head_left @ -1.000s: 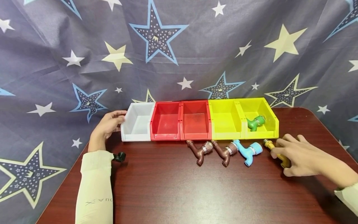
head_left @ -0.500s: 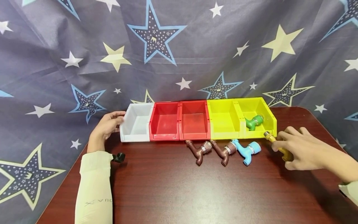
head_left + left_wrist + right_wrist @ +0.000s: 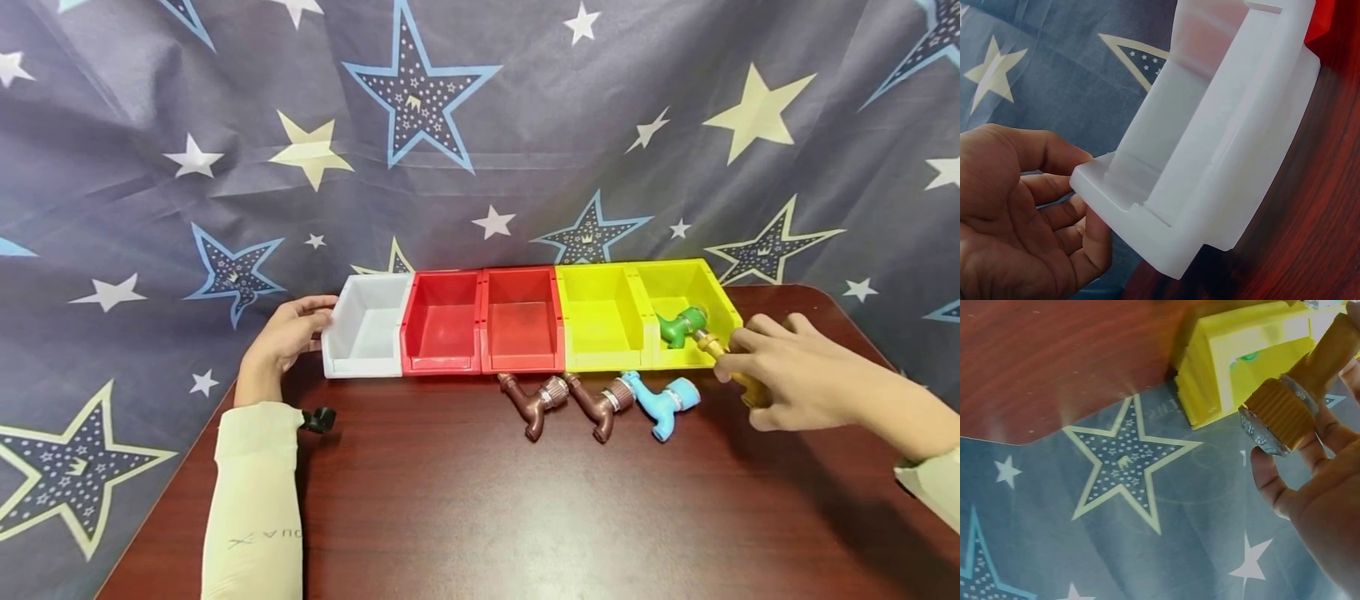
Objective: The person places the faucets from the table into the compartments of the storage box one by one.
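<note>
My right hand [image 3: 798,375] grips a mustard-yellow tap [image 3: 712,343], its metal threaded end over the front lip of the rightmost yellow bin [image 3: 723,312]. In the right wrist view the ribbed knob of the tap [image 3: 1282,415] shows between thumb and fingers. A green tap [image 3: 681,327] lies inside that same bin, close to the threaded end. At the far left, my left hand [image 3: 288,337] holds the side rim of the white bin [image 3: 366,367]; in the left wrist view its thumb and curled fingers meet at the corner of the bin [image 3: 1147,244].
Two red bins [image 3: 442,365] [image 3: 522,363] and another yellow bin [image 3: 606,362] stand between the white and rightmost bins. Before them on the brown table [image 3: 510,517] lie two brown taps [image 3: 535,408] [image 3: 603,408] and a light-blue tap [image 3: 663,408]. A star-patterned cloth [image 3: 420,217] hangs behind.
My right hand has lifted the mustard-yellow tap off the table and carried it up and leftward to the rightmost yellow bin. My left hand stays at the white bin.
</note>
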The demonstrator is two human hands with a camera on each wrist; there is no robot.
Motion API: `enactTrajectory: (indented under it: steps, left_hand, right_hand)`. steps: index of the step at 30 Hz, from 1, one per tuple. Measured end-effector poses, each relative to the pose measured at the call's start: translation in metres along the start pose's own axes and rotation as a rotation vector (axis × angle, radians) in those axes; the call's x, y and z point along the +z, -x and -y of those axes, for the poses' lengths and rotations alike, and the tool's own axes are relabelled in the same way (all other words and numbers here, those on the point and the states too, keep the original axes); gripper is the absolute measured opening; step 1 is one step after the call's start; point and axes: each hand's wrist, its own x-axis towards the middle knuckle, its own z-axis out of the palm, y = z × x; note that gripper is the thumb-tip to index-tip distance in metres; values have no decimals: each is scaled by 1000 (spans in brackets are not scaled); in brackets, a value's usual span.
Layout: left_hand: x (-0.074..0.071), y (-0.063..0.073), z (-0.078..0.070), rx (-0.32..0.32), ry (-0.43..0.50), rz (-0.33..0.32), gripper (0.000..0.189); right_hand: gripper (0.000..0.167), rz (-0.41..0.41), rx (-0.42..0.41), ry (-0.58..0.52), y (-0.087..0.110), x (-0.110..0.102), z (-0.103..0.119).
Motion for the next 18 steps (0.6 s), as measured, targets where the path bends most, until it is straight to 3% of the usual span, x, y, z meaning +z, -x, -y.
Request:
enactTrajectory:
  steps: [9, 18]
  left_hand:
    - [-1, 0, 0, 2, 5, -1, 54]
    - [-6, -18, 22, 27, 1, -18, 53]
  right_hand:
    - [44, 38, -13, -29, -33, -11, 3]
    - [40, 20, 1, -93, -63, -15, -1]
